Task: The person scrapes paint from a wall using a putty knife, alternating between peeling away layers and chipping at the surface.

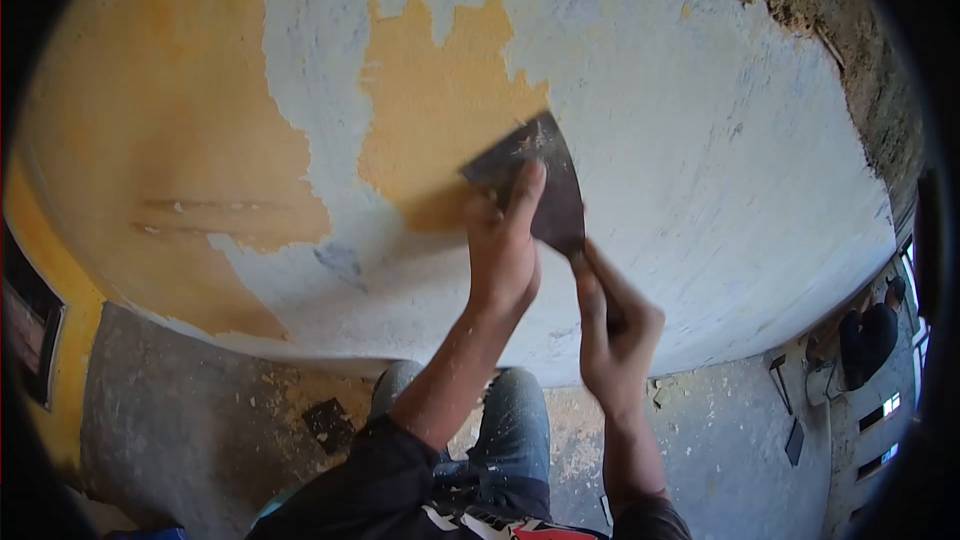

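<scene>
A wide scraper (562,180) with a dark metal blade lies tilted against the wall (680,140), its broad edge toward the upper left. The blade edge is at the lower right border of a patch of yellow-orange paint (430,90). My left hand (503,255) grips the blade, thumb flat on its face and the other fingers mostly hidden behind it. Lower and to the right, my right hand (618,335) is closed around the narrow handle end, which the fingers largely cover.
More yellow paint (170,110) covers the wall's left side; pale bared surface surrounds it. Paint flakes dot the grey floor (200,420), where a dark flat piece (328,426) lies. Another person (870,335) is at the far right, near a long-handled tool (781,385).
</scene>
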`<state>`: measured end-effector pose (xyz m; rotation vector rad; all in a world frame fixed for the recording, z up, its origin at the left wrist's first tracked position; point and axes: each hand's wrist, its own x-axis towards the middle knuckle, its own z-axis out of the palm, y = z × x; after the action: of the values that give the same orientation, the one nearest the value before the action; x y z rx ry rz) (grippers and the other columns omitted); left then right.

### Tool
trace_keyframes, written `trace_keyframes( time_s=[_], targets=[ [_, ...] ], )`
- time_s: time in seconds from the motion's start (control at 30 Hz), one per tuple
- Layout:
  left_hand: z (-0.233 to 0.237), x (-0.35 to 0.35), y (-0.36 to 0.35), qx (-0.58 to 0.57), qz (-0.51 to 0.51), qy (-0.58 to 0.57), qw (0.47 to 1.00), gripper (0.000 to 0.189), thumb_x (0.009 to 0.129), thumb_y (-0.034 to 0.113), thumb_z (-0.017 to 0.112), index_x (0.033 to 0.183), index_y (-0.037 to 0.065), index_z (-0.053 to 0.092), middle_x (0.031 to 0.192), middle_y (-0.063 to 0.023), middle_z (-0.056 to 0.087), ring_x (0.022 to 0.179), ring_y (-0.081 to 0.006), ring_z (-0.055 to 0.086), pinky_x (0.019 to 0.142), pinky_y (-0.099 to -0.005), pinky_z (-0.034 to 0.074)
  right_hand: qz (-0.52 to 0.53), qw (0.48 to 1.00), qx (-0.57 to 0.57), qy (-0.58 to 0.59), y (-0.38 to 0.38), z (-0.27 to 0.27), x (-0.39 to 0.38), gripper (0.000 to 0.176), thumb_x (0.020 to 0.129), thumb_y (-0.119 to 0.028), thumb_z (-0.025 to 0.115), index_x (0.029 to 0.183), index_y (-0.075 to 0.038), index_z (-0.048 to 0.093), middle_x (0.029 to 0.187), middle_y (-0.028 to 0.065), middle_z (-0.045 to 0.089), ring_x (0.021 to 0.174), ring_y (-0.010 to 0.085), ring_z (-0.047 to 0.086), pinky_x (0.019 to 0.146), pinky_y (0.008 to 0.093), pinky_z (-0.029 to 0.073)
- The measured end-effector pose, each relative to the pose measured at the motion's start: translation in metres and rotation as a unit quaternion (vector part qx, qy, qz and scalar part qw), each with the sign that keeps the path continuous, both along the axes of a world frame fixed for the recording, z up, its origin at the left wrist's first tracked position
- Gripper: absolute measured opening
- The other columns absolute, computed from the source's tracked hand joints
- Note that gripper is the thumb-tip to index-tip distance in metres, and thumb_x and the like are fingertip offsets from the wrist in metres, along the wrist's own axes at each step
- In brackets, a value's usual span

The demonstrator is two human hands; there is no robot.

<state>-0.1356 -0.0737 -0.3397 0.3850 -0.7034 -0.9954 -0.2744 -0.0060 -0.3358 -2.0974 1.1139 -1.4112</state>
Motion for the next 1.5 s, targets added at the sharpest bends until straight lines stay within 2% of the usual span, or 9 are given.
trace_keyframes(
  time_s=[0.27, 0.47, 0.63, 0.8, 0.9, 1.03, 1.17, 1.27, 1.5],
  targets=[
    [-0.004, -0.010, 0.011, -0.024, -0.071, 0.100, 0.992, 0.023, 0.095, 0.016, 0.060, 0.111, 0.000, 0.059, 0.097, -0.0078, 0.066, 0.078, -0.0167, 0.067, 0.065, -0.0328, 0.059, 0.019, 0.999, 0.015, -0.024, 0.009, 0.012, 0.001, 0.033, 0.093, -0.002, 0.054, 0.125, 0.008, 0.057, 0.098, 0.0189, 0.072, 0.082, 0.0060, 0.062, 0.067, 0.0210, 0.049],
    [0.000, -0.001, -0.008, -0.014, 0.067, -0.008, 0.998, 0.025, 0.096, 0.024, 0.059, 0.105, 0.000, 0.061, 0.092, -0.0071, 0.067, 0.079, -0.0191, 0.067, 0.071, -0.0331, 0.055, 0.026, 0.999, 0.033, -0.022, -0.013, 0.014, 0.004, 0.034, 0.094, -0.005, 0.056, 0.126, 0.008, 0.056, 0.103, 0.0195, 0.071, 0.084, 0.0059, 0.061, 0.069, 0.0217, 0.049],
    [-0.007, -0.016, 0.008, 0.000, -0.044, 0.112, 0.993, 0.019, 0.096, 0.018, 0.060, 0.105, 0.002, 0.063, 0.094, -0.0077, 0.068, 0.077, -0.0149, 0.067, 0.066, -0.0307, 0.059, 0.036, 0.998, -0.041, 0.011, 0.007, 0.004, -0.006, 0.035, 0.094, -0.002, 0.054, 0.127, 0.008, 0.055, 0.104, 0.0229, 0.070, 0.098, 0.0149, 0.065, 0.077, 0.0236, 0.051],
    [-0.008, -0.016, 0.014, -0.022, -0.078, 0.110, 0.991, 0.020, 0.095, 0.018, 0.060, 0.107, 0.003, 0.063, 0.098, -0.0065, 0.068, 0.078, -0.0150, 0.068, 0.067, -0.0323, 0.059, 0.032, 0.999, -0.008, -0.004, 0.015, 0.011, -0.004, 0.034, 0.093, -0.003, 0.056, 0.125, 0.008, 0.056, 0.104, 0.0219, 0.070, 0.096, 0.0164, 0.066, 0.075, 0.0244, 0.052],
    [0.004, -0.014, 0.010, -0.029, -0.059, 0.087, 0.994, 0.022, 0.094, 0.020, 0.062, 0.109, 0.003, 0.061, 0.096, -0.0062, 0.067, 0.078, -0.0152, 0.067, 0.067, -0.0320, 0.058, 0.002, 0.999, -0.026, 0.033, 0.007, 0.015, -0.004, 0.032, 0.094, -0.005, 0.058, 0.123, 0.006, 0.060, 0.099, 0.0170, 0.072, 0.073, 0.0035, 0.059, 0.060, 0.0197, 0.047],
    [-0.004, -0.019, -0.002, -0.015, 0.040, 0.019, 0.999, 0.021, 0.094, 0.020, 0.062, 0.107, 0.003, 0.060, 0.090, -0.0061, 0.066, 0.075, -0.0163, 0.067, 0.067, -0.0318, 0.057, -0.003, 0.999, 0.034, 0.021, 0.003, 0.015, -0.016, 0.033, 0.094, -0.007, 0.058, 0.124, 0.005, 0.060, 0.093, 0.0148, 0.073, 0.064, 0.0020, 0.054, 0.055, 0.0202, 0.045],
    [0.005, -0.013, 0.014, -0.025, -0.088, 0.121, 0.989, 0.019, 0.095, 0.020, 0.060, 0.102, 0.003, 0.064, 0.086, -0.0063, 0.068, 0.071, -0.0146, 0.067, 0.063, -0.0272, 0.055, 0.038, 0.996, -0.077, 0.011, 0.004, 0.014, -0.006, 0.033, 0.093, -0.006, 0.057, 0.124, 0.005, 0.059, 0.096, 0.0167, 0.073, 0.071, 0.0056, 0.063, 0.061, 0.0214, 0.049],
    [-0.006, -0.020, 0.015, 0.035, 0.010, 0.034, 0.999, 0.019, 0.096, 0.020, 0.059, 0.102, 0.003, 0.063, 0.089, -0.0081, 0.068, 0.078, -0.0148, 0.068, 0.066, -0.0270, 0.056, 0.046, 0.997, -0.042, -0.036, 0.006, 0.007, -0.014, 0.032, 0.094, -0.004, 0.057, 0.124, 0.005, 0.059, 0.098, 0.0159, 0.073, 0.076, 0.0050, 0.062, 0.065, 0.0211, 0.049],
    [-0.004, -0.029, -0.007, -0.054, -0.035, 0.088, 0.994, 0.020, 0.094, 0.019, 0.062, 0.106, 0.002, 0.060, 0.094, -0.0066, 0.066, 0.084, -0.0150, 0.067, 0.073, -0.0324, 0.059, -0.013, 1.000, -0.017, 0.006, -0.011, 0.010, -0.022, 0.030, 0.093, -0.005, 0.059, 0.123, 0.003, 0.062, 0.097, 0.0145, 0.073, 0.071, 0.0026, 0.057, 0.061, 0.0201, 0.047]
  ],
)
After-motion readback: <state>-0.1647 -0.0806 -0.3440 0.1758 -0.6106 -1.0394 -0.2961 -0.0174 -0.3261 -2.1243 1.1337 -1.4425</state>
